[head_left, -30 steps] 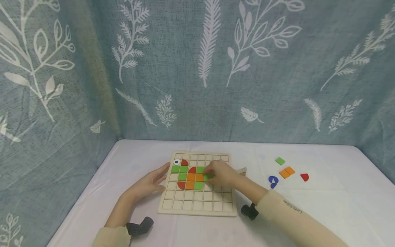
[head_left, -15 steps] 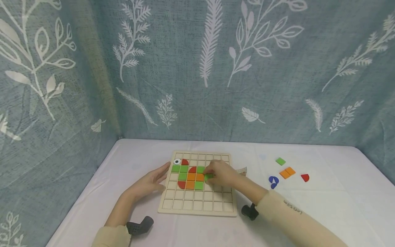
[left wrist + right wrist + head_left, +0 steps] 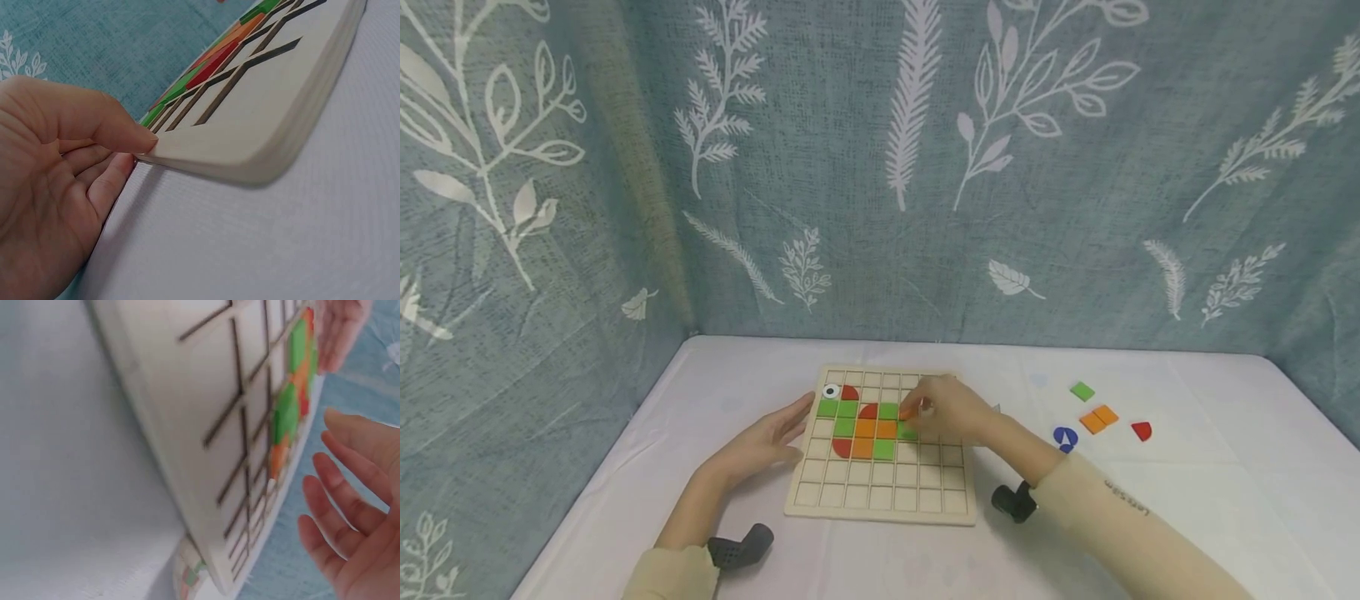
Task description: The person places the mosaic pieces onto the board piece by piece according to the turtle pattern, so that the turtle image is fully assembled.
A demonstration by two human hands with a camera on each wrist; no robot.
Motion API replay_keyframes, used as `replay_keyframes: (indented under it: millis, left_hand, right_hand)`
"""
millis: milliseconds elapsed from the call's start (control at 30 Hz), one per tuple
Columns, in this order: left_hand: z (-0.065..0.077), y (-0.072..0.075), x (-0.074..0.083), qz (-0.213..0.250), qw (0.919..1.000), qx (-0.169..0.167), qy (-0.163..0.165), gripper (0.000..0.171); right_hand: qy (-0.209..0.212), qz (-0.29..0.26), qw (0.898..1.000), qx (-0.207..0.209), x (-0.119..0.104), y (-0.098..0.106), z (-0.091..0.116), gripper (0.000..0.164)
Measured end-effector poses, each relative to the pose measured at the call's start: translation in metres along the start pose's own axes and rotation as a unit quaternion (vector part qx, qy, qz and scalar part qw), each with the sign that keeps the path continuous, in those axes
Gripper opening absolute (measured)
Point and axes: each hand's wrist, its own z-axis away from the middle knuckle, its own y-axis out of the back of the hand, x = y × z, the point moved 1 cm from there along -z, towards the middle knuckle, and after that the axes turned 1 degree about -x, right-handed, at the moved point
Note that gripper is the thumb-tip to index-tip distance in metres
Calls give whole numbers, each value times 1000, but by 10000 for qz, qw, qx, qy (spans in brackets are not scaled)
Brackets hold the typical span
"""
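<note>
A pale wooden grid board (image 3: 880, 518) lies on the table, with green, orange and red tiles and a white eye piece (image 3: 831, 392) in its cells. Along the board's left edge rests my left hand (image 3: 763, 450), fingers extended; its thumb tip (image 3: 147, 142) touches the edge. My right hand (image 3: 951, 408) hovers over the board's right half. Beside its fingertips an orange tile (image 3: 278, 456) sits on the grid next to green tiles (image 3: 286, 415). In the right wrist view the fingers are spread, relaxed and hold nothing.
Right of the board lie a green tile (image 3: 1082, 391), two orange tiles (image 3: 1098, 419), a red quarter-round tile (image 3: 1141, 431) and blue pieces (image 3: 1064, 436). A patterned card (image 3: 187, 569) shows at the board's edge. A patterned curtain (image 3: 850, 167) hangs behind the table.
My right hand has lifted a little and shifted right and back, uncovering the orange tile by its fingertips. My left hand has stayed at the board's edge.
</note>
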Motion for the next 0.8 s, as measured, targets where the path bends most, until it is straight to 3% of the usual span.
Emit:
replay_keyframes:
  millis: [267, 800]
  left_hand:
    - [0, 0, 1, 44, 10000, -21, 42, 89]
    - [2, -1, 4, -85, 9999, 14, 95, 89]
  right_hand:
    - [831, 616, 9945, -165, 1, -11, -7, 17]
    - [591, 568, 9963, -260, -2, -10, -3, 17]
